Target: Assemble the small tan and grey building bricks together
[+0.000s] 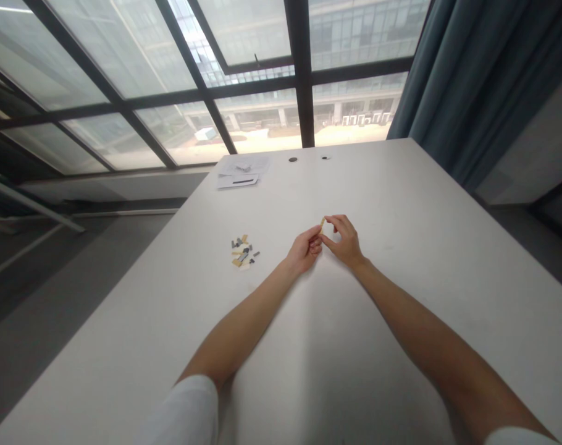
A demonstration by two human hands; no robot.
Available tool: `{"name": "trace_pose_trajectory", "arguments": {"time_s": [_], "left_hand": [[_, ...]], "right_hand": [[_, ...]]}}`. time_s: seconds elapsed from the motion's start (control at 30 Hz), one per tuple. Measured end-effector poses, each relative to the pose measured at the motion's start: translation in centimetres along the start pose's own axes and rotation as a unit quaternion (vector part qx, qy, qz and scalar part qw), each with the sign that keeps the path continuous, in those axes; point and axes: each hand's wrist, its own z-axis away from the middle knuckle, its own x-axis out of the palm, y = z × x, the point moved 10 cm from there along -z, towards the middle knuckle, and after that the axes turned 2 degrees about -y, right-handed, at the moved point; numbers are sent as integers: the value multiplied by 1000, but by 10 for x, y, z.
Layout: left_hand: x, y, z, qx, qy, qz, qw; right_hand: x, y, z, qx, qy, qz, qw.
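Observation:
My left hand [305, 248] and my right hand [343, 240] meet above the middle of the white table [401, 204]. Between their fingertips they pinch a small tan building piece [322, 222], held just over the tabletop. The fingers of both hands are curled around it, so most of the piece is hidden. To the left of my left hand lies a small pile of tan, grey and dark pieces [243, 251] on the table.
A clear plastic bag and a paper sheet [240, 170] lie near the table's far left edge. Two round cable holes [309, 159] sit at the far edge. Large windows stand behind the table, a dark curtain [475, 80] at the right.

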Motion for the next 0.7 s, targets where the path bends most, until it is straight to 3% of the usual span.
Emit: {"name": "trace_pose_trajectory", "arguments": {"time_s": [0.13, 0.2, 0.3, 0.4, 0.57, 0.7], "left_hand": [[-1, 11, 0, 61, -4, -100, 993], [-4, 26, 1, 118, 10, -186, 975], [-1, 57, 9, 221, 13, -321, 921], [5, 77, 20, 292, -20, -437, 851], [-1, 76, 24, 316, -69, -546, 773], [-5, 72, 24, 332, -73, -564, 753]], "right_hand": [[-3, 0, -1, 9, -1, -8, 1000], [-4, 4, -2, 32, -4, -12, 999], [-4, 10, -2, 51, -14, -26, 998], [3, 14, -1, 44, -52, -54, 996], [16, 19, 2, 31, -119, -88, 989], [17, 15, 2, 27, -128, -82, 988]]}}
